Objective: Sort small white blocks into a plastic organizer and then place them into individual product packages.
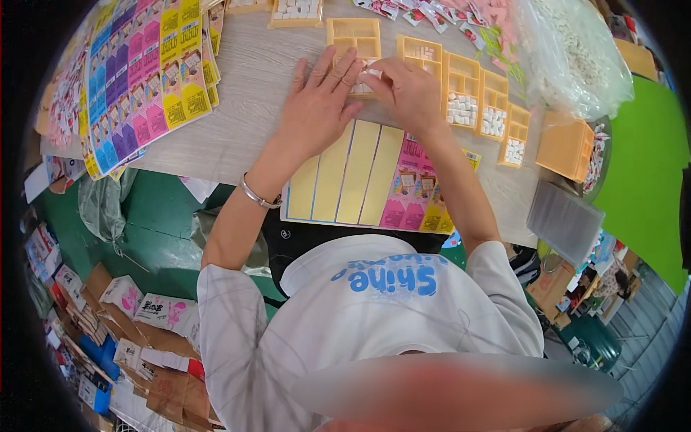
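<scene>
A small yellow-orange compartment tray (353, 30) lies at the back middle of the table, small white blocks showing in its near part. Over its near left edge my left hand (317, 108) rests flat with fingers stretched out. My right hand (409, 92) bends over the tray's near right side, thumb and fingers drawn together at the white blocks; what they pinch, if anything, is hidden. Below both hands lies a sticker sheet (347, 176), with plain cream strips on the left and pink and yellow printed labels on the right, partly under my right forearm.
More compartment trays (461, 68) with white blocks stand in a row at right. Stacked printed sheets (147, 79) lie at left. A clear bag of white pieces (572, 57), small sachets (435, 16), a yellow-orange box (566, 144) and a translucent lidded box (565, 222) are farther right.
</scene>
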Available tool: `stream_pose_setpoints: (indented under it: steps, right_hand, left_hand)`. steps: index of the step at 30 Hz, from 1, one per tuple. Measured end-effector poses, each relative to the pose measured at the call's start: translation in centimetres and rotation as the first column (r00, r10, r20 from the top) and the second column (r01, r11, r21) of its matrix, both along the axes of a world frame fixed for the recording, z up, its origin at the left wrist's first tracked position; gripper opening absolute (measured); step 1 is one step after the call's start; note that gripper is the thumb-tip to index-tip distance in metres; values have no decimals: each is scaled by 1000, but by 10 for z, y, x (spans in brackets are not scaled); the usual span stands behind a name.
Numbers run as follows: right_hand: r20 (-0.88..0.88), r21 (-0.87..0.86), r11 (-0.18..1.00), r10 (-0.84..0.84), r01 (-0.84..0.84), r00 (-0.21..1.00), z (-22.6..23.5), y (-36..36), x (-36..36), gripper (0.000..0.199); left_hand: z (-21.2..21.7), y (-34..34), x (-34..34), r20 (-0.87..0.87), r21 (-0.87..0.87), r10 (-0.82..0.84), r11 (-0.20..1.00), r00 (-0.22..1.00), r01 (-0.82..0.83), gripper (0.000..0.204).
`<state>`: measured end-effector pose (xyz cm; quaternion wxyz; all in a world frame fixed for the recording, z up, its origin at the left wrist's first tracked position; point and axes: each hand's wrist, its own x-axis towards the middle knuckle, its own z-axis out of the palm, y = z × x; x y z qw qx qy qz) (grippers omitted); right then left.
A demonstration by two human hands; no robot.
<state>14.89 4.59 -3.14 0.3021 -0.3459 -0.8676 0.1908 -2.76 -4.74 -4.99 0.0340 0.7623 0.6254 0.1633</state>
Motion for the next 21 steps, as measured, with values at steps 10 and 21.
stream_pose_setpoints:
  steps: [10,21]
  right_hand:
    - [29,36,999,-6,5,1000,1,5,4,15]
    - [133,19,999,32,-34,991,7,7,-2,11]
  left_hand:
    - [0,0,-5,45,-5,-17,1000,999,17,68]
    - [2,-2,-7,47,-24,-37,999,998,38,70]
